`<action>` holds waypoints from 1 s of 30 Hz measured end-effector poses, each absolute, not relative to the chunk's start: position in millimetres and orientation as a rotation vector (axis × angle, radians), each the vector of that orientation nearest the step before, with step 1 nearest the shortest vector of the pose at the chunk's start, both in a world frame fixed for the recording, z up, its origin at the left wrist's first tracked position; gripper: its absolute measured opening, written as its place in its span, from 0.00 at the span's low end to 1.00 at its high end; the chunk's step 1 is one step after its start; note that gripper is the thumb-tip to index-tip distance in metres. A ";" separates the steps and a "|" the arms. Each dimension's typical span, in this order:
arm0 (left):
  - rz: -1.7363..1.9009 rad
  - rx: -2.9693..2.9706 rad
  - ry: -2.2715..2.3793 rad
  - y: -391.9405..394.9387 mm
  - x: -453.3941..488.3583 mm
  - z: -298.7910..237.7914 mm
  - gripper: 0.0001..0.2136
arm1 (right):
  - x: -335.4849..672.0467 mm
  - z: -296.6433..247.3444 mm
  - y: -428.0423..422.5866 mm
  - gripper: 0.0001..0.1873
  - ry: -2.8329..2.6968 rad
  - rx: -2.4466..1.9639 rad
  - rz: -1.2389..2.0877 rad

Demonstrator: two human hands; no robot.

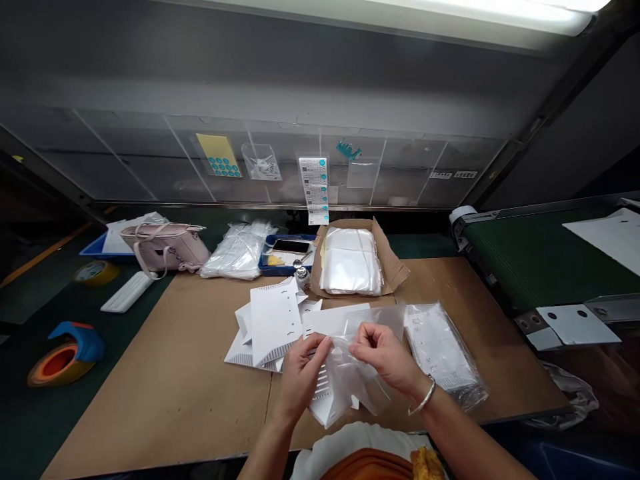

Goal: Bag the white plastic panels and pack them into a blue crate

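Observation:
A clear plastic bag (pixel 350 380) hangs between my two hands at the front of the table. My left hand (pixel 304 373) pinches one side of it between thumb and fingers. Opposite, my right hand (pixel 383 353), with a bracelet at the wrist, is closed on the bag's other side. Behind and under the bag lie white slotted panels (pixel 275 320) in a loose pile, partly hidden by the bag and my hands. To the right of my right hand is a stack of panels in clear plastic (pixel 440 347).
An open cardboard box (pixel 395 267) holds a stack of clear bags. Beside it are a blue tray (pixel 280 269) with a phone, bagged items (pixel 240 250) and a pink handbag (pixel 167 247). A tape dispenser (pixel 75 350) stands left; a green conveyor belt (pixel 540 253) runs along the right.

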State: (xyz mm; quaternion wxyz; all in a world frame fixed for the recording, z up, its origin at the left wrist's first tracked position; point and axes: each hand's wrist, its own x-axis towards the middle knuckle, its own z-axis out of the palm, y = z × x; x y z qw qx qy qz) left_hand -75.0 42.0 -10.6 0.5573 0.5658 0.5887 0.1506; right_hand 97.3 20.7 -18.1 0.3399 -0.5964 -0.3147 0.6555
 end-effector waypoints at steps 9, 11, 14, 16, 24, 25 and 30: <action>0.441 1.682 1.529 22.9 -101.0 -19.4 0.05 | 146.6 -44.3 11.5 0.10 -0.381 -1.804 1.595; 0.474 1.563 1.603 28.7 -103.8 -27.9 0.05 | 136.7 -14.6 8.9 0.11 -0.148 -1.476 1.744; 0.576 1.338 1.714 42.5 -112.5 -37.4 0.07 | 115.3 7.7 7.4 0.13 -0.118 -1.253 1.926; 0.636 1.231 1.752 50.1 -127.3 -32.7 0.08 | 114.1 -5.9 10.1 0.16 -0.366 -1.531 1.855; 0.607 0.159 1.592 22.9 -172.0 34.5 0.20 | 162.6 -65.1 31.4 0.17 -0.736 -1.974 1.322; 0.562 0.142 1.539 18.5 -164.2 32.3 0.19 | 156.2 -56.5 33.6 0.18 -0.829 -1.905 1.401; 0.714 0.097 1.420 23.7 -125.0 -11.9 0.20 | 118.0 -0.5 28.7 0.16 -1.658 -1.552 1.451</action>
